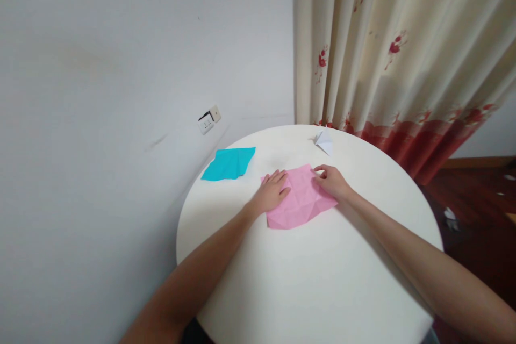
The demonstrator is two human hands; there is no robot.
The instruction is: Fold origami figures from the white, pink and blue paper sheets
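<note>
A creased sheet of pink paper [300, 196] lies on the round white table [290, 279], with its edges slightly lifted. My left hand [274, 193] rests flat on the left part of the sheet, fingers stretched out and thumb apart. At the sheet's upper right edge is my right hand [331, 181], its fingers bent and touching the paper. A gap shows between its thumb and index finger; the other fingers are partly hidden.
Creased blue paper [229, 164] lies at the table's left edge, near the wall. A folded white paper piece [324, 142] stands at the far side. Behind hangs a floral curtain [374, 64]. A socket [206, 123] is on the wall [121, 91].
</note>
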